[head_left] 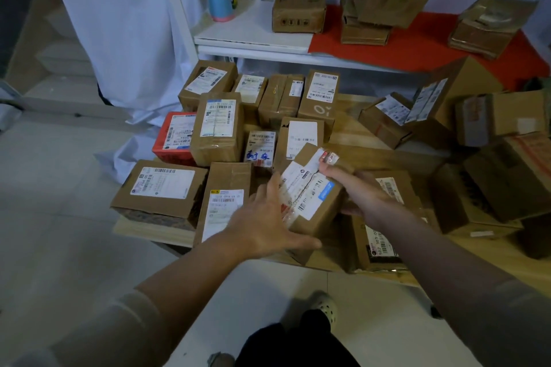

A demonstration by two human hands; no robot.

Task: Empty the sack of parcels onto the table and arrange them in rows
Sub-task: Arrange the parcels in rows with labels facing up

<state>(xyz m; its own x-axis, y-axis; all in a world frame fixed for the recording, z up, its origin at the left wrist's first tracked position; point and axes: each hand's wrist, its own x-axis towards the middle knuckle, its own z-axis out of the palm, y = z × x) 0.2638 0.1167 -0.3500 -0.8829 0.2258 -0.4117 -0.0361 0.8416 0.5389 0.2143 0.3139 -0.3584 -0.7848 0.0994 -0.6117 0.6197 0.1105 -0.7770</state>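
Tilting between both hands, a labelled parcel (310, 191) is gripped by the right hand (354, 191) and pressed flat-fingered by the left hand (268, 220) above the bench (149, 229).

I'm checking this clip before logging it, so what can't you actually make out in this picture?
Head view:
- Sack: nowhere in frame.
- Label text on the held parcel: too small and blurred.
- Right hand: its fingers are hidden behind that parcel.
- Parcels at the right edge: cut off and dark.
- Table legs: hidden.
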